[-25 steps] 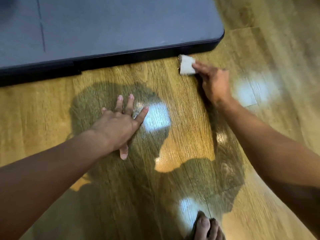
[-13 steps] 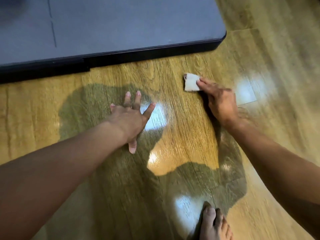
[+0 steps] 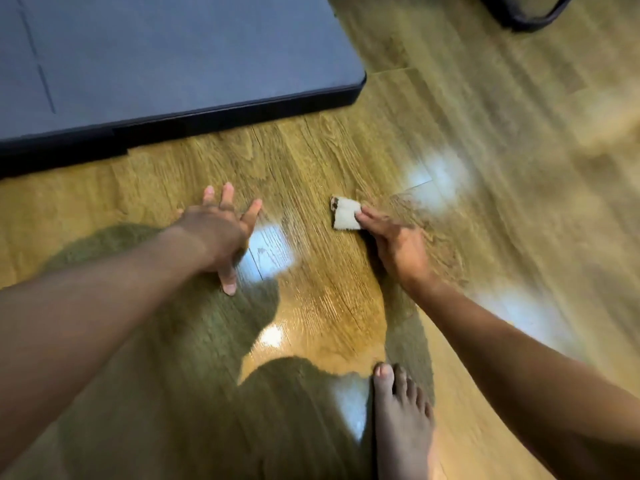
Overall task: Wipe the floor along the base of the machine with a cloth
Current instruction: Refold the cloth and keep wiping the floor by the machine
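The machine (image 3: 166,64) is a grey-blue slab with a black base edge (image 3: 225,121) across the upper left. On the glossy wood floor (image 3: 311,161) in front of it lies a small folded white cloth (image 3: 344,214), dirty at its far end. My right hand (image 3: 398,244) holds the cloth at its near edge against the floor, well back from the base. My left hand (image 3: 221,230) rests flat on the floor with fingers spread, left of the cloth.
My bare foot (image 3: 401,420) stands on the floor at the bottom, below the right hand. A dark rounded object (image 3: 523,12) sits at the top right corner. Bright light reflections and my shadow lie across the boards.
My right hand has drawn the cloth back from the machine's base toward me. The left hand has stayed planted on the floor. The view has pulled back, showing more of my foot.
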### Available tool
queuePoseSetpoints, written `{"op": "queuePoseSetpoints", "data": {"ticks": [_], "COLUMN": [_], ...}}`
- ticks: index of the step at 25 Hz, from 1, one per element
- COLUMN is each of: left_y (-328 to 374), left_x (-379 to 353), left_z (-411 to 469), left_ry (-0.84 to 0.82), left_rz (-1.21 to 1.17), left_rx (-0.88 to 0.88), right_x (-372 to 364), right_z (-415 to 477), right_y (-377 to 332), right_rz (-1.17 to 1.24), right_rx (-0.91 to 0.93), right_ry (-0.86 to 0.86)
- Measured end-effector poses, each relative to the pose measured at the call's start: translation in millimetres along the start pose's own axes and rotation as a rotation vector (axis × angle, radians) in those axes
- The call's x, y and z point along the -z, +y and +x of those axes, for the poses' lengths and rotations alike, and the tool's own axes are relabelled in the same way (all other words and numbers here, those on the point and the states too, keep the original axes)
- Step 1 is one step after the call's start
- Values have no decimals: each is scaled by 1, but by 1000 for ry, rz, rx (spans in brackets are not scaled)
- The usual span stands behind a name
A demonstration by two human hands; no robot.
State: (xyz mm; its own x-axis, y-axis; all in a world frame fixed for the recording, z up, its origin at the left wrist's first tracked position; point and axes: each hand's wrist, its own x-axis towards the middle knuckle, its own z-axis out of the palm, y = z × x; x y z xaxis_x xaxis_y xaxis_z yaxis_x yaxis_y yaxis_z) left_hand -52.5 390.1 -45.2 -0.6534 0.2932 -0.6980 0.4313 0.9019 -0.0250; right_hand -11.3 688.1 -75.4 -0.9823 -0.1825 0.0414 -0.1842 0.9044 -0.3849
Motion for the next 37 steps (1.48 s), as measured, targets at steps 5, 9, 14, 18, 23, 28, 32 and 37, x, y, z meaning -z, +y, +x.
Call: {"op": "queuePoseSetpoints", "data": {"ticks": [5, 9, 14, 18, 23, 28, 32, 37], "left_y": [4, 7, 33, 51, 57, 37, 33, 42], "left_x": [0, 3, 5, 17, 34, 54, 69, 78], "left_z": [7, 5, 17, 31, 38, 68, 94, 99], "left_ry": [-18, -27, 134, 151, 241, 248, 142, 100], "left_rz": [36, -37, -210, -109, 63, -32, -102, -30], "left_rx": [42, 79, 161, 43, -16, 36, 86, 110], "right_x": [23, 22, 2, 11, 7, -3, 6, 5], "right_z": [-99, -49, -137, -132, -6, -86, -52, 78], "right_y": [23, 30, 25, 42, 36, 33, 40, 41], "right_rz": [-12, 16, 93, 78, 55, 110, 132, 62], "right_rx": [351, 97, 50, 145, -35, -21, 140, 64], "right_ry": [-181, -109, 45, -15, 40, 15, 1, -33]}}
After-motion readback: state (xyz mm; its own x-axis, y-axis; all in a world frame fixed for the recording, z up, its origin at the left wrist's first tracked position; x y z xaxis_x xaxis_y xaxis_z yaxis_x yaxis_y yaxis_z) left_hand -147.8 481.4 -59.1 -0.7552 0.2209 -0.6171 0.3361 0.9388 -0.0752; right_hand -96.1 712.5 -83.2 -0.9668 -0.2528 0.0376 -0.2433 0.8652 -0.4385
